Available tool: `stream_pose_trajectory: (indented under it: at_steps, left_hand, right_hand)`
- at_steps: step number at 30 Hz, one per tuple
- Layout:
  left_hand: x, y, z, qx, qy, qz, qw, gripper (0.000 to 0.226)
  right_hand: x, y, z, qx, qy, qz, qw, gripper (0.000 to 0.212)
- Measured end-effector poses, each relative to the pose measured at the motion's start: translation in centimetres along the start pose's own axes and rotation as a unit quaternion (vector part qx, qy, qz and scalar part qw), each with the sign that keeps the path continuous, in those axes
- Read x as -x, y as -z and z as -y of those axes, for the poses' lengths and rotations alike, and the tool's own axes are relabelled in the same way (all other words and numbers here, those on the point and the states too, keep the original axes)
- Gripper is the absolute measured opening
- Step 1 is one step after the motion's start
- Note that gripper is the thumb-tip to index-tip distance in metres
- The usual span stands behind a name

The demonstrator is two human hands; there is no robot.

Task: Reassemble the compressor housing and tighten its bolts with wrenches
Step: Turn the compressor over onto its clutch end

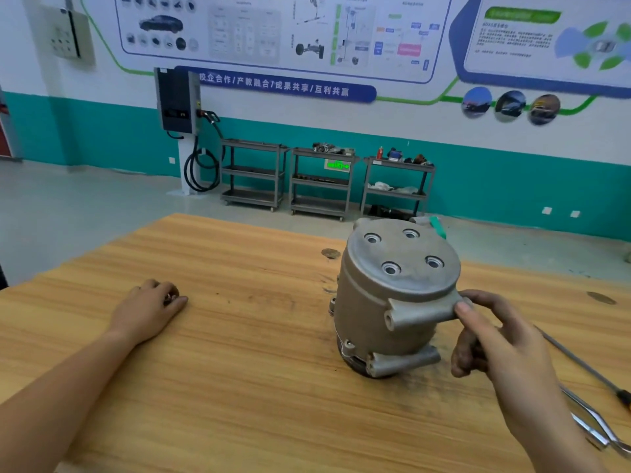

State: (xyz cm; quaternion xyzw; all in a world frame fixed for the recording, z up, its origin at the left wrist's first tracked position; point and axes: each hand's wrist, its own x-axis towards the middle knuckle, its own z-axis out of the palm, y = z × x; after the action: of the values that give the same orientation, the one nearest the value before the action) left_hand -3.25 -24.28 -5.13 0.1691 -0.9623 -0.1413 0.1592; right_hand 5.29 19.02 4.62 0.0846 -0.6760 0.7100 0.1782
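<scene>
On my left, the left hand (150, 307) rests knuckles-up on the light wooden table (239, 387). Its fingers are curled in around what look like small shiny metal pieces (170, 297), which are too small and blurred for me to identify. Right of centre I see the grey cast-metal compressor housing (392, 302) standing on end on the table, well apart from that hand. Its flat round cover faces up and shows four recessed holes (391, 269). A green tag (438, 227) sticks out at its far rim. The right hand (502, 339) pinches the end of the housing's upper mounting lug (423, 314) between thumb and forefinger, with the other fingers curled under. Further right, a long thin metal rod (580, 361) and shiny steel wrenches (594, 426) lie on the table by the frame's edge.
</scene>
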Motion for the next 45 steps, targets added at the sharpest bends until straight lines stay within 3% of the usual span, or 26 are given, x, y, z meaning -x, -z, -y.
stream_pose_trajectory:
  at_steps: [10,22,25,28,30,32,36,38,43,45]
  left_hand:
    - [2.2,0.5,-1.2,-0.03,-0.023,-0.086,0.996,0.046]
    - [4.9,0.0,-5.4,0.028,-0.066,-0.042,0.997,0.037]
    - [6.0,-0.1,-7.9,0.146,-0.073,-0.028,0.986,0.041]
    - [6.8,-0.6,-10.8,0.385,0.024,0.003,0.923,0.049]
    - [7.2,-1.1,-12.7,0.464,0.074,0.02,0.882,0.049]
    - [7.7,-1.6,-14.3,0.477,0.068,0.028,0.876,0.049]
    - [8.5,-2.0,-16.6,0.489,0.036,0.049,0.87,0.05]
    - [8.8,-1.9,-16.9,0.503,0.037,0.055,0.861,0.052]
    - [8.9,-1.1,-16.1,0.623,0.099,0.088,0.771,0.043]
    - [8.9,-1.1,-15.8,0.646,0.092,0.102,0.751,0.033]
  right_hand:
    - [0.6,-0.7,-0.6,0.004,-0.008,0.022,1.0,0.006]
    - [1.8,-0.8,-1.4,0.009,-0.041,0.037,0.998,0.008]
    - [2.5,-0.9,-1.7,-0.015,-0.048,0.014,0.999,0.009]
    - [3.1,-1.1,-2.2,-0.023,-0.046,0.009,0.999,0.013]
    - [3.8,-1.6,-3.0,0.006,-0.039,0.047,0.998,0.017]
    - [4.4,-2.7,-4.1,0.086,-0.02,0.113,0.99,0.021]
    - [5.1,-6.5,-6.1,0.327,0.063,0.238,0.912,0.009]
    - [4.5,-9.0,-7.0,0.414,0.121,0.264,0.862,0.026]
    - [2.4,-14.1,-8.6,0.578,0.117,0.308,0.746,0.036]
    - [1.9,-14.9,-9.1,0.606,0.126,0.308,0.723,0.03]
